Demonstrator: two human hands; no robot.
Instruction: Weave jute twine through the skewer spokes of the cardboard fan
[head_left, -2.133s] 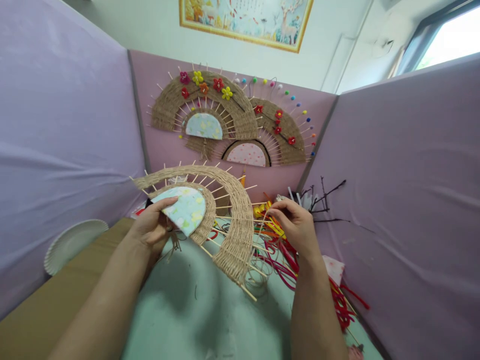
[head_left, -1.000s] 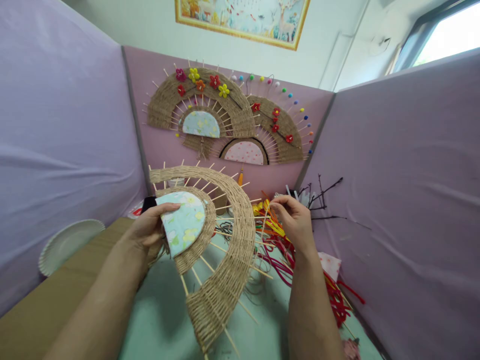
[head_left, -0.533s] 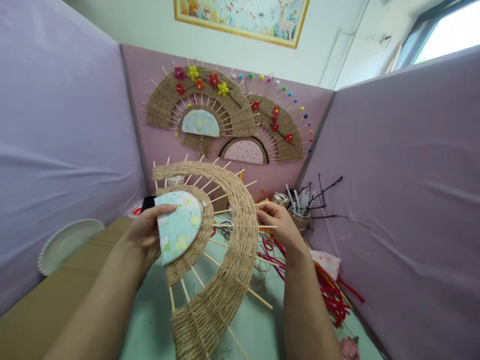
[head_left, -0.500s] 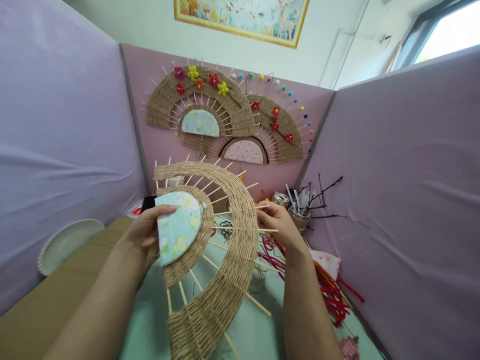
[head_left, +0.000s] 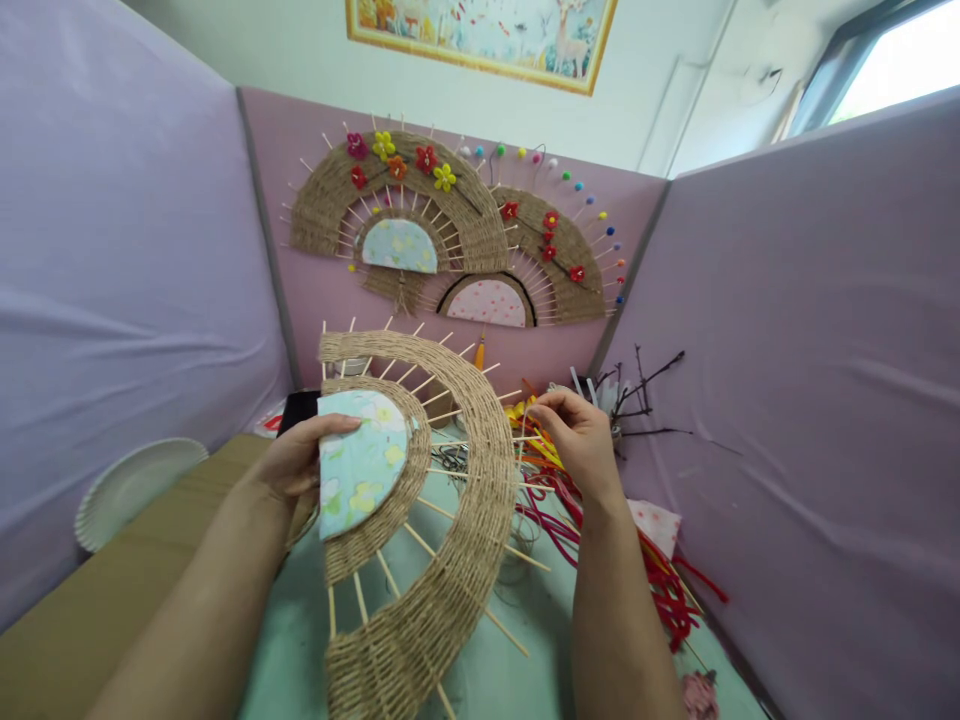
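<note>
My left hand [head_left: 298, 455] is closed on the straight edge of a half-round woven fan [head_left: 484, 430], thumb on top. The fan has a pale blue floral cloth centre [head_left: 364, 470], two bands of tan twine and light wooden sticks poking out past the rim. Beside the fan's right rim, my right hand [head_left: 571, 432] pinches a thin strand of twine [head_left: 523, 428] between thumb and fingertips. The strand hangs close to the stick ends, and loose loops of it [head_left: 517, 575] show lower down by the rim.
Two finished-looking woven fans [head_left: 397, 190] [head_left: 574, 240] hang on the pink back panel. At right lie red pipe cleaners [head_left: 671, 600], dark twigs [head_left: 649, 380] and a pink-dotted cloth [head_left: 656, 525]. A white fluted plate [head_left: 139, 490] leans at left. Purple panels [head_left: 810, 380] enclose both sides.
My right hand has drawn slightly right and up, away from the rim, with the strand now visible. The fan has turned a little in my left hand.
</note>
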